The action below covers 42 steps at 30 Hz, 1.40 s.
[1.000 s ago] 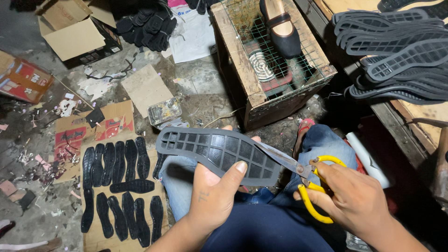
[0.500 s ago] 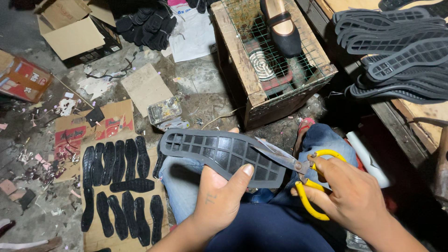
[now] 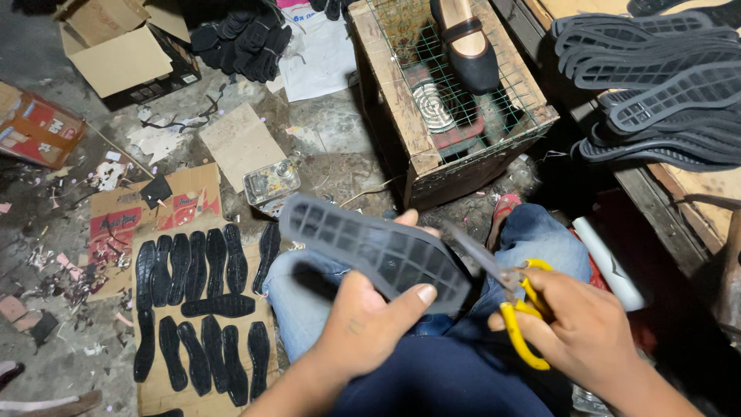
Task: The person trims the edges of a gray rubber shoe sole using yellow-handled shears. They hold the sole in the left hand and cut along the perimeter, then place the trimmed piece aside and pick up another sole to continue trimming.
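Left hand: the left hand is closed on a dark rubber shoe sole, thumb pressed on its ridged face, holding it over the lap.
Right hand: the right hand is wrapped through the yellow-handled scissors, blades meeting the sole's right end.
Behind the sole: a wooden crate with a black shoe on its wire mesh.
Left of the sole: black cut pieces lying on cardboard.
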Motion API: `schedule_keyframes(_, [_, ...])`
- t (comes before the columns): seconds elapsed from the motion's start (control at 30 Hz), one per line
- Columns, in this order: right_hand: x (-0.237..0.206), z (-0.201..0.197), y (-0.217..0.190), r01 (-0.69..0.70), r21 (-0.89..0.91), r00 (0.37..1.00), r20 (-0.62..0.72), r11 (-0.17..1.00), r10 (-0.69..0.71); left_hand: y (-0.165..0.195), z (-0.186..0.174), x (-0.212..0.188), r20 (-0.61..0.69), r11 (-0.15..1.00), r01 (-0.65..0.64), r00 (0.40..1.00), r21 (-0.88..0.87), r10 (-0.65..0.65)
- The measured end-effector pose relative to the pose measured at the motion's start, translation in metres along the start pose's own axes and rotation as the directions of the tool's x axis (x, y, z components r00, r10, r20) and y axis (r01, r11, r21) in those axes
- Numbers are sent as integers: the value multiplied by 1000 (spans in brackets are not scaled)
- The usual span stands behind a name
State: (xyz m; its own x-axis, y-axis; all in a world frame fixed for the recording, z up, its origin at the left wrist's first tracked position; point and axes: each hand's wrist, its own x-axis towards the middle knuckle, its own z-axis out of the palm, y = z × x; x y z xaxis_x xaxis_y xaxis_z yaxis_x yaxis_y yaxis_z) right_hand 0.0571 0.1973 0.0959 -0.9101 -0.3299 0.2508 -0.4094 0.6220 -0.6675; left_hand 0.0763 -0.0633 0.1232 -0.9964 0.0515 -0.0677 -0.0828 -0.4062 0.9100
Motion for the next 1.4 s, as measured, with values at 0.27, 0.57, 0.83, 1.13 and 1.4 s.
schedule_keyframes(0.27, [-28, 39, 40, -114, 332, 993, 45, 936, 105, -1, -69, 43, -15, 770, 11, 1000, -638, -26])
schedule_keyframes(0.57, [-55, 76, 57, -408, 609, 912, 233, 680, 339, 13, -80, 39, 229, 747, 67, 967, -662, 116])
schedule_keyframes(0.83, [-45, 75, 38, -414, 544, 908, 308, 730, 286, 18, -77, 36, 299, 779, 104, 948, -618, 111])
schedule_keyframes(1.13, [-42, 77, 27, -424, 479, 900, 314, 769, 301, 10, -77, 42, 214, 712, 114, 975, -693, 52])
schedule_keyframes(1.4, [-46, 82, 34, -460, 531, 883, 356, 712, 305, 2, -75, 49, 38, 741, 58, 998, -669, -44])
